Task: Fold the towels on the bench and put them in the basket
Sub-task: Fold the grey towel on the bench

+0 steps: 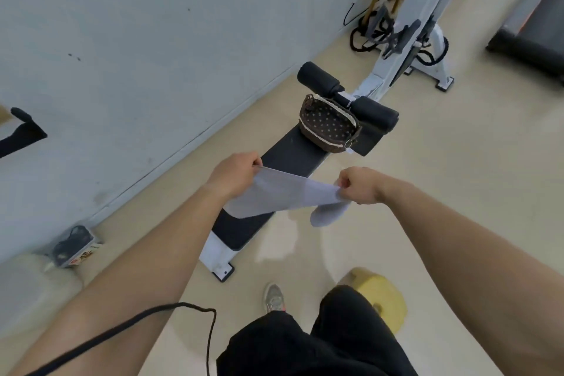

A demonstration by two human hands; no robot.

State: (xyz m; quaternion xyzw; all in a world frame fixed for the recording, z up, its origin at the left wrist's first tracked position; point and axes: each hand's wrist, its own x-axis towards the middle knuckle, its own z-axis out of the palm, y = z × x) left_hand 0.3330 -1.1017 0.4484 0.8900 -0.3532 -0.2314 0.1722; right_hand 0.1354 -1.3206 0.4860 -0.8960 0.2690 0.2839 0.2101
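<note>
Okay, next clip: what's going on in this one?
A person stands at the near end of a black bench and holds a light grey towel stretched in the air above it. The left hand pinches one end and the right hand grips the other, with a bit hanging below. The basket sits at the bench's far end, with no towel visible inside.

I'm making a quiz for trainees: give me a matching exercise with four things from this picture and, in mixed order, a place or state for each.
1 towel
2 basket
3 bench
4 shoe

a on the person's foot
b standing at the bench's far end
c pinched between left hand and right hand
d black on top, white at the near end

Pairs: 1-c, 2-b, 3-d, 4-a
</note>
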